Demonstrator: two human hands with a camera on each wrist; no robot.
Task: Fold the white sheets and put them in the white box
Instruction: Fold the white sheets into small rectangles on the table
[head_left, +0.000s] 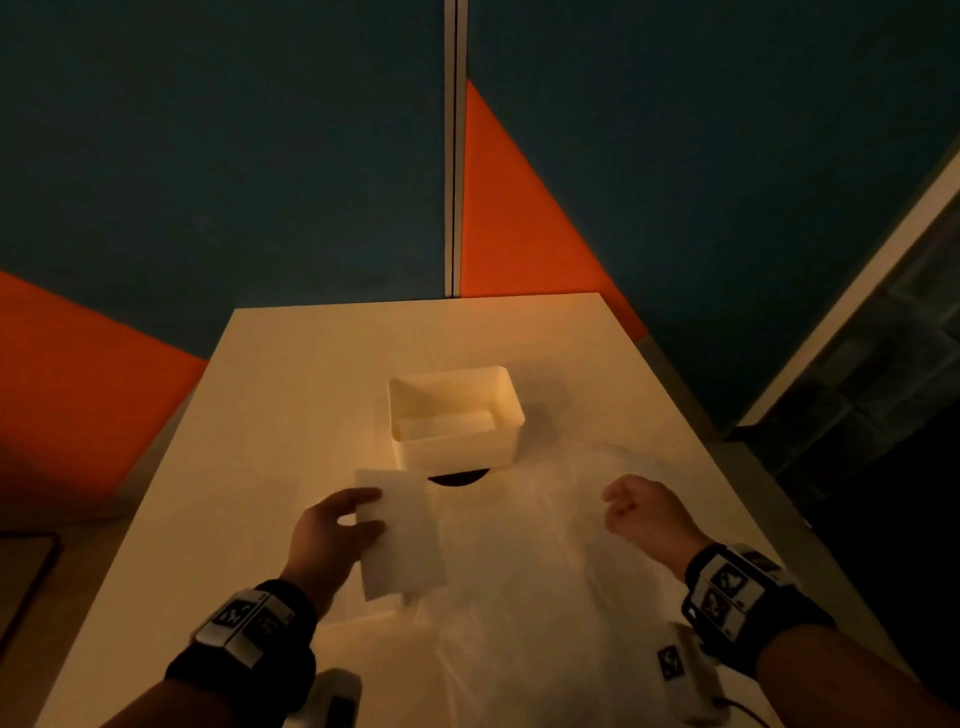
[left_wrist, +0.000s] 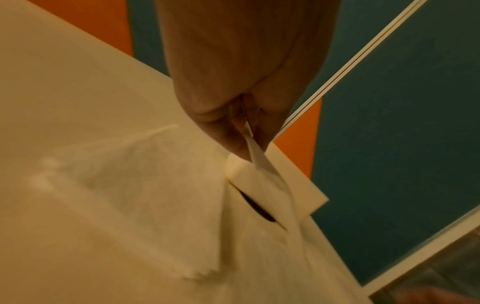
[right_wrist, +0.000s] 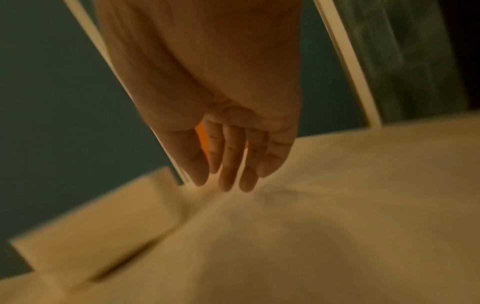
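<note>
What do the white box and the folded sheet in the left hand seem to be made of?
White box: probably rigid plastic, smooth and matte; its walls are thin and even, with rounded corners.
Folded sheet: likely a thin non-woven cloth or tissue; it hangs limp from the left hand, and the sheets on the table look fibrous with a zigzag edge. I cannot be certain.

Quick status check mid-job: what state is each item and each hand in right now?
folded sheet: folded, pinched by the left hand
left hand: gripping the folded sheet's edge
right hand: empty, fingers relaxed over the spread sheet
spread sheet: unfolded, flat on the table
white box: open, upright, something white lying inside
</note>
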